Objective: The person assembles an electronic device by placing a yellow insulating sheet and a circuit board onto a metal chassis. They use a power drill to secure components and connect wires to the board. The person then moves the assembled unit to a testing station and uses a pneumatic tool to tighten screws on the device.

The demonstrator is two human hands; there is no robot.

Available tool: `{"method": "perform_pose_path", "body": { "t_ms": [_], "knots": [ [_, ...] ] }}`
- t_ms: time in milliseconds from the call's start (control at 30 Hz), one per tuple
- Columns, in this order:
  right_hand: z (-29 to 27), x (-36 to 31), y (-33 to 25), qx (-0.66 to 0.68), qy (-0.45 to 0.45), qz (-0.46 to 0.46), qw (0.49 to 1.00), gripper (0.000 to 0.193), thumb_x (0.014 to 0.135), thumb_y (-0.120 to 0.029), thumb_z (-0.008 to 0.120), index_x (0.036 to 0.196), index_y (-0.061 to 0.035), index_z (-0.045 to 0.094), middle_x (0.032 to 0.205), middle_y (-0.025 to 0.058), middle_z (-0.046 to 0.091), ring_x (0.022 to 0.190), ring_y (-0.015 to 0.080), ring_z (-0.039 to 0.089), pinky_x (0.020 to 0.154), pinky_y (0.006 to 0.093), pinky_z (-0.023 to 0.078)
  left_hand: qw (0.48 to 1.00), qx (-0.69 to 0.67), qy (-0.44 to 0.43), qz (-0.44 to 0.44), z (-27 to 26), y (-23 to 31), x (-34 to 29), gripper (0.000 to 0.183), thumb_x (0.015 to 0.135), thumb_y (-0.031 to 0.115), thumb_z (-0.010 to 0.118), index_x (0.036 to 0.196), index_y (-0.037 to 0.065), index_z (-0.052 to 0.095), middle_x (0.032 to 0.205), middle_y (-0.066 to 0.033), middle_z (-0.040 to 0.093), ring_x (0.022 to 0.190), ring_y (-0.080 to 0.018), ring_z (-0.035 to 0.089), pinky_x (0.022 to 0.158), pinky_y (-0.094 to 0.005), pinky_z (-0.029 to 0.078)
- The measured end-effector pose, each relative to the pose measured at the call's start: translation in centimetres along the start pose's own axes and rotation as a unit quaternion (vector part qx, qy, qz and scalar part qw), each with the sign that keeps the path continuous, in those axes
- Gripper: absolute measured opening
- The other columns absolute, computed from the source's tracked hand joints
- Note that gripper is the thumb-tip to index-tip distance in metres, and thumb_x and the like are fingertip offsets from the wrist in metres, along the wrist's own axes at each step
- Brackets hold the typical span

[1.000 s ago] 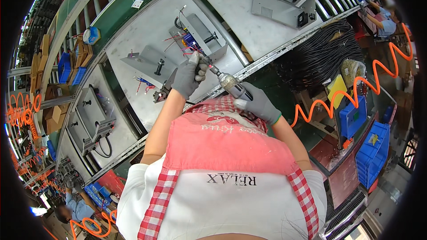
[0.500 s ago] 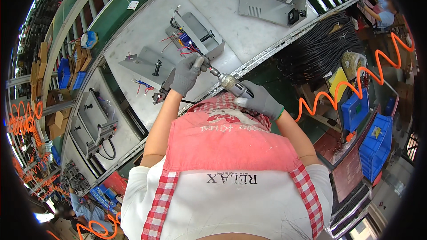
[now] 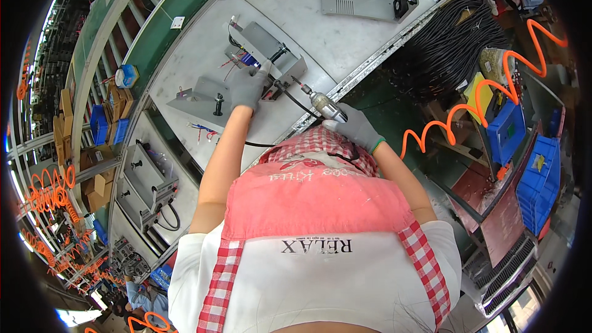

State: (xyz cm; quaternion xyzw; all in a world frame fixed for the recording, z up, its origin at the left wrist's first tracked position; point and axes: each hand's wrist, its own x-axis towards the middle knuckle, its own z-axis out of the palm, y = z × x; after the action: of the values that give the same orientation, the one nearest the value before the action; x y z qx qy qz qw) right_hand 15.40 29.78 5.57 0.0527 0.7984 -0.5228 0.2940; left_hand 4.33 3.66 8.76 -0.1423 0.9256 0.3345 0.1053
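Note:
My right hand (image 3: 359, 128), in a grey glove, grips an air screwdriver (image 3: 324, 106). Its bit points up and left toward a grey metal housing (image 3: 265, 43) with blue, red and white wires inside. My left hand (image 3: 248, 88), also gloved, is at the near side of that housing, its fingers curled on the edge and partly hidden. A thick black cable (image 3: 299, 102) runs from the housing's end panel down toward my apron. Left of it lies a second grey metal housing (image 3: 206, 95) with a black fitting and loose coloured wires.
More grey housings (image 3: 361, 0) lie at the far right of the bench (image 3: 290, 0), others (image 3: 145, 179) at the left. A bundle of black cables (image 3: 459, 43) is at right, near an orange coiled hose (image 3: 456, 129) and blue bins (image 3: 536, 176). Other people work at the edges.
My left hand has moved from the screwdriver's tip back to the wired housing. The screwdriver has shifted slightly right, and the black cable now shows between the hands.

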Motion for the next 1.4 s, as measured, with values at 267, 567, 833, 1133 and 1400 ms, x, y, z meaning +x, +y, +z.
{"method": "perform_pose_path", "body": {
  "t_ms": [267, 567, 833, 1133, 1400],
  "knots": [
    [0.7, 1.5, 0.8, 0.004, -0.025, 0.013, 1.000, 0.060, 0.072, -0.043, 0.072, 0.118, -0.0068, 0.056, 0.097, 0.0113, 0.064, 0.085, 0.0190, 0.061, 0.077, 0.0325, 0.048, 0.998, 0.045, 0.034, -0.015, 3.3, -1.5, 1.8, 0.060, 0.076, 0.061, 0.060, 0.062, 0.003, 0.064, 0.061, -0.0176, 0.059, 0.059, -0.0309, 0.057, 0.060, -0.0415, 0.043],
    [0.6, 0.9, -0.4, -0.038, 0.001, 0.003, 0.999, 0.065, 0.073, -0.046, 0.070, 0.122, -0.0068, 0.054, 0.097, 0.0148, 0.065, 0.086, 0.0248, 0.063, 0.078, 0.0359, 0.048, 0.999, 0.022, 0.024, -0.003, 3.6, -2.0, 2.1, 0.058, 0.076, 0.059, 0.061, 0.062, 0.002, 0.062, 0.058, -0.0161, 0.058, 0.056, -0.0284, 0.055, 0.059, -0.0401, 0.043],
    [1.2, 2.1, 0.6, 0.111, -0.048, 0.036, 0.992, 0.050, 0.077, -0.043, 0.069, 0.107, -0.0049, 0.058, 0.073, 0.0041, 0.058, 0.060, 0.0110, 0.053, 0.055, 0.0285, 0.045, 0.962, -0.263, -0.029, -0.066, 0.5, -4.2, 2.0, 0.038, 0.085, 0.041, 0.061, 0.077, 0.003, 0.063, 0.064, -0.0037, 0.058, 0.054, -0.0166, 0.049, 0.051, -0.0304, 0.040],
    [0.9, 5.0, -0.7, 0.048, -0.040, 0.035, 0.997, 0.050, 0.074, -0.046, 0.071, 0.097, -0.0021, 0.059, 0.073, 0.0041, 0.058, 0.059, 0.0094, 0.053, 0.053, 0.0263, 0.043, 0.711, -0.690, -0.026, -0.129, -4.5, -8.9, -4.6, 0.020, 0.095, 0.010, 0.044, 0.110, -0.002, 0.049, 0.095, -0.0164, 0.060, 0.073, -0.0171, 0.055, 0.060, -0.0249, 0.047],
    [1.1, -1.7, -5.5, -0.005, -0.016, -0.022, 1.000, 0.041, 0.076, -0.035, 0.070, 0.099, -0.0040, 0.057, 0.069, -0.0003, 0.054, 0.053, 0.0062, 0.049, 0.047, 0.0231, 0.039, 0.596, -0.783, -0.114, -0.139, -3.4, -10.8, -7.9, 0.022, 0.094, 0.024, 0.055, 0.105, 0.005, 0.055, 0.084, -0.0044, 0.057, 0.063, -0.0101, 0.048, 0.052, -0.0212, 0.041]
  ]
}}
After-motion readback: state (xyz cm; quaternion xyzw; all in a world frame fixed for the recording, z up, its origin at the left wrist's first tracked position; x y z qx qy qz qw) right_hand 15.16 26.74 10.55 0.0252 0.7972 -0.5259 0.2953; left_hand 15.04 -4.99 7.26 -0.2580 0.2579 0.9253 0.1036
